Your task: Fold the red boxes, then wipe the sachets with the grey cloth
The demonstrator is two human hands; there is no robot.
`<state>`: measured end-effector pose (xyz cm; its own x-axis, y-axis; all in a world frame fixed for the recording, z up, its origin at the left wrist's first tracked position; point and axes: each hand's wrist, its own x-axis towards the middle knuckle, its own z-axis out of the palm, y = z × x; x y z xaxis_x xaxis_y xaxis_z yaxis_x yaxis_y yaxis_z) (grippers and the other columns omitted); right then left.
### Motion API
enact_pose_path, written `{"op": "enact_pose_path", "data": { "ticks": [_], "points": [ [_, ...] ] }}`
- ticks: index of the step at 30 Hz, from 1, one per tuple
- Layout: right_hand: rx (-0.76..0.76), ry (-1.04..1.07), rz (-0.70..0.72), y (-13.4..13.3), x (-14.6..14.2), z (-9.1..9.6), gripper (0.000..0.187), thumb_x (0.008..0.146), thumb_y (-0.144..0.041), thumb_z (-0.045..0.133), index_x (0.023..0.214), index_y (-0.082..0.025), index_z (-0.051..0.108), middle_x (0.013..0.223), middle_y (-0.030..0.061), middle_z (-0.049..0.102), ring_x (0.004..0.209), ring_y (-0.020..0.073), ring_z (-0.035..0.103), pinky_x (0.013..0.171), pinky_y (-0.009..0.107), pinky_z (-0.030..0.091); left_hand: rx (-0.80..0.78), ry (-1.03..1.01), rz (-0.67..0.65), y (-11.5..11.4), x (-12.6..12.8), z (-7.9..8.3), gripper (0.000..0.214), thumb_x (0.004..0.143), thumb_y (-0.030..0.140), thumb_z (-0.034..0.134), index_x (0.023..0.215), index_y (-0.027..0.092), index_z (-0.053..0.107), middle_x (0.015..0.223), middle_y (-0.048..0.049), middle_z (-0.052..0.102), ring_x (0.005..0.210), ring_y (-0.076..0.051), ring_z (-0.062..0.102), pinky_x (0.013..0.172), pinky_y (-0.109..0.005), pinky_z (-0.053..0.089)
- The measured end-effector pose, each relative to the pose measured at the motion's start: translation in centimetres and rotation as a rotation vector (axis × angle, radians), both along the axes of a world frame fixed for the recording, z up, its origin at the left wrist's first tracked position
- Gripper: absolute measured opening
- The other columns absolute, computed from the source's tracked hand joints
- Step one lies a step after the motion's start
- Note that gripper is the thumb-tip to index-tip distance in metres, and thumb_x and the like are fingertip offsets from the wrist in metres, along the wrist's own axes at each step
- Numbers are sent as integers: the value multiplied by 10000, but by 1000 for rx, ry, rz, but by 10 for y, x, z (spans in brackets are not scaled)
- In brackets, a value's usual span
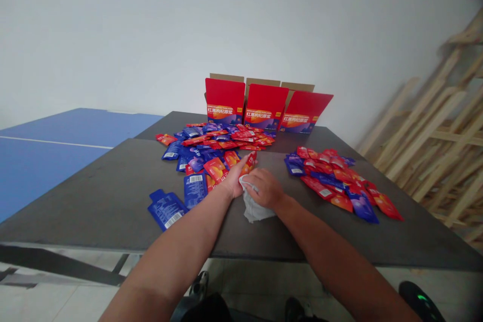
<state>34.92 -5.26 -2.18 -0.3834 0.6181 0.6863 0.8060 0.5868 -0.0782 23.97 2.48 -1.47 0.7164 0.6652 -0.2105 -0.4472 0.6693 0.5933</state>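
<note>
My left hand grips a red and orange pouch at the middle of the table. Close against it, my right hand is closed on a pale grey cloth, whose lower part hangs down to the tabletop. The cloth touches the lower end of the pouch, and my fingers cover part of both. Beyond and left of my hands spreads a pile of red and blue pouches. A blue pouch lies nearest me on the left. Another heap of red and blue pouches lies to the right.
Three red and purple cardboard boxes with raised flaps stand at the back of the dark table. A blue table adjoins on the left. Wooden frames lean by the wall at right.
</note>
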Motion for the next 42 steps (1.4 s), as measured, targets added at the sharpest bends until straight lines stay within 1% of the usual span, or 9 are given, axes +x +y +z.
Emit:
{"op": "enact_pose_path", "data": {
  "ticks": [3,9,13,17,21,26,33,37,42],
  "points": [
    [18,68,-80,2,0,0,163,925,-275,495,977,-220,640,897,76,652,870,221,592,789,375,473,94,20,66,-3,7,-2,369,816,322,682,1155,175,672,890,-71,725,789,-196,688,801,-301,517],
    [41,334,-251,10,9,-1,178,928,-299,458,966,-203,603,900,92,636,885,233,600,809,374,490,208,53,-1,-11,7,-4,389,818,230,670,1205,202,655,970,-72,736,840,-200,690,808,-297,515],
    [34,534,-380,16,16,-5,234,931,-359,432,985,-185,579,928,105,641,900,240,602,819,379,487,265,66,-94,-14,5,-2,364,851,288,631,1203,197,651,858,-67,727,667,-171,667,624,-258,513],
    [9,639,-498,21,24,-9,306,932,-413,403,980,-164,574,928,114,640,896,240,589,818,381,471,310,142,-159,-12,2,-2,372,842,314,635,1200,209,643,630,4,627,422,-90,514,369,-173,314],
    [4,682,-549,26,31,-12,304,921,-426,401,968,-175,567,926,105,638,893,239,579,822,386,464,244,170,-196,-10,-3,1,370,846,305,609,1206,221,630,560,37,541,357,-62,413,320,-164,207],
    [-40,747,-584,31,41,-13,271,887,-410,443,925,-172,569,905,102,644,870,238,588,826,395,469,124,6,-166,-6,-8,6,297,850,221,563,1135,178,634,676,-12,601,457,-78,506,349,-149,298],
    [26,664,-431,19,38,-5,230,873,-402,507,914,-196,600,888,68,666,851,219,614,791,360,494,23,-20,183,5,-4,4,130,823,141,668,951,115,663,832,-55,691,642,-80,646,598,-153,507],
    [64,558,-285,11,36,0,186,887,-362,516,917,-209,617,855,55,658,831,212,617,767,352,503,15,-3,202,10,-3,0,230,838,142,634,1060,90,658,837,-85,710,646,-145,668,702,-284,568],
    [-60,256,30,10,39,-3,151,887,-322,556,929,-227,666,859,56,666,801,193,615,753,349,518,-31,-57,213,10,-3,2,305,919,186,475,1192,124,599,1056,-146,698,922,-227,695,841,-393,554]
  ]
}}
